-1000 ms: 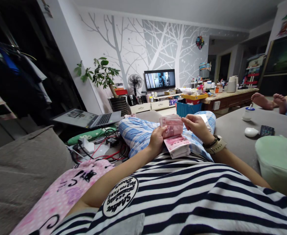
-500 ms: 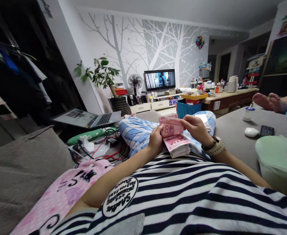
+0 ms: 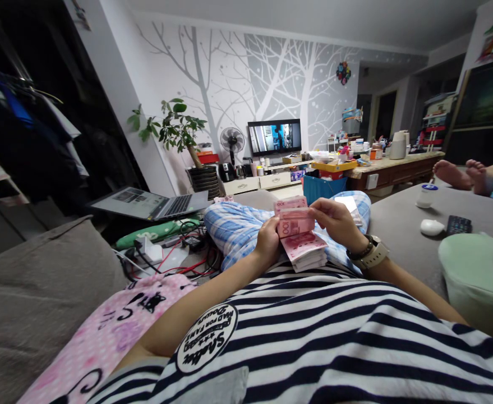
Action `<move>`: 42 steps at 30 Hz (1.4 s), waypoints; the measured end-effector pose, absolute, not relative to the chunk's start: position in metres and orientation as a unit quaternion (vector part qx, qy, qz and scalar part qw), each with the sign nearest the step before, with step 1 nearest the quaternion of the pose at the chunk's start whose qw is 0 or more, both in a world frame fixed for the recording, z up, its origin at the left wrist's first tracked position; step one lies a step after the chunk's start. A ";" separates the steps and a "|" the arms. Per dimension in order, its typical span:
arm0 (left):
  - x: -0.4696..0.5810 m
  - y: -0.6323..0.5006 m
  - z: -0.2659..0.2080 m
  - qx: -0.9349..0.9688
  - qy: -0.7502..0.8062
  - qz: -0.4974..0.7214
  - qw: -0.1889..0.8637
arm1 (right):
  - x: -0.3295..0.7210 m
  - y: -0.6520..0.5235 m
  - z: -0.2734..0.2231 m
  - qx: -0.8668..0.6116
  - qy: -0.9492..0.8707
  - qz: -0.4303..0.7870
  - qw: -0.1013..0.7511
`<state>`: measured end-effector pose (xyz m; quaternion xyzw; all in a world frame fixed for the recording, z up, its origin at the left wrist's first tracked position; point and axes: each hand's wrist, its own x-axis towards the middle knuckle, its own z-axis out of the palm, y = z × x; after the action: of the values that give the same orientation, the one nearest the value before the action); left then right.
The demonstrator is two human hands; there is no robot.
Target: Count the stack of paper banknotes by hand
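My left hand (image 3: 268,242) is closed on the left edge of some red banknotes (image 3: 293,225) marked 100, held up above my lap. At their upper right edge, my right hand (image 3: 333,220) pinches a note between thumb and fingers; a watch and a dark bracelet are on that wrist. Directly below the held notes lies a thick stack of banknotes (image 3: 307,252), resting on my lap against my striped shirt. Beyond my right hand, a white phone-like object (image 3: 349,207) lies on my checked trousers (image 3: 233,224).
To the left are an open laptop (image 3: 153,205), tangled cables (image 3: 196,249) and a pink blanket (image 3: 132,314). On the right, a white mouse (image 3: 432,226), a small jar (image 3: 427,194) and a green neck pillow (image 3: 473,269) lie on the sofa, near another person's feet (image 3: 465,173).
The held banknotes have shifted: a note near my right fingers has folded down toward me, and more of the note behind shows. My right hand has moved slightly left; the stack stays put.
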<state>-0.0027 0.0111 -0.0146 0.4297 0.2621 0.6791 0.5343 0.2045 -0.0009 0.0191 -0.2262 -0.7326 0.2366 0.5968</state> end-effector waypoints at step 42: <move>-0.005 0.020 -0.022 0.465 0.261 0.662 0.527 | 0.208 -0.004 0.026 -0.194 -0.731 0.323 0.569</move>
<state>-0.0050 0.0201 -0.0219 0.4651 0.2614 0.6616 0.5270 0.2077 -0.0045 0.0258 -0.1942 -0.7308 0.3228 0.5691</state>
